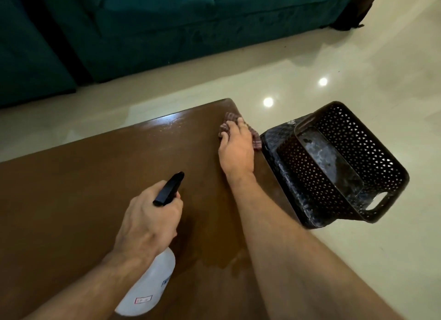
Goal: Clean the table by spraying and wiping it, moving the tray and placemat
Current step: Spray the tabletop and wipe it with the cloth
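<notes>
A brown wooden table (pixel 95 188) fills the lower left of the head view, and everything else is placed from it. The person's right hand (pixel 236 150) lies palm down near the table's far right corner, its fingers spread and fairly straight, pressing a striped reddish cloth (pixel 228 122) flat against the tabletop; the cloth shows past the fingertips and again at the table's right edge. The left hand (pixel 149 221) hovers over the middle of the table nearer the person, its fingers curled round the neck of a spray bottle (pixel 152 284), so that hand is closed on the bottle. The bottle has a translucent white body with a small label and a black trigger head (pixel 170 188) that points toward the far edge of the table. A wet sheen shows on the tabletop near the far edge, left of the cloth, and another damp patch lies between the two forearms. Just off the table's right edge, on the pale glossy floor (pixel 358 272), stands a dark perforated basket (pixel 358 138) with a cut-out handle. A dark tray (pixel 329 159) with a mottled, shiny surface stands tilted inside it. Beneath the basket a dark textured placemat (pixel 279 140) shows. Beyond the table's far edge, across the floor, stands a teal sofa (pixel 167 21).
</notes>
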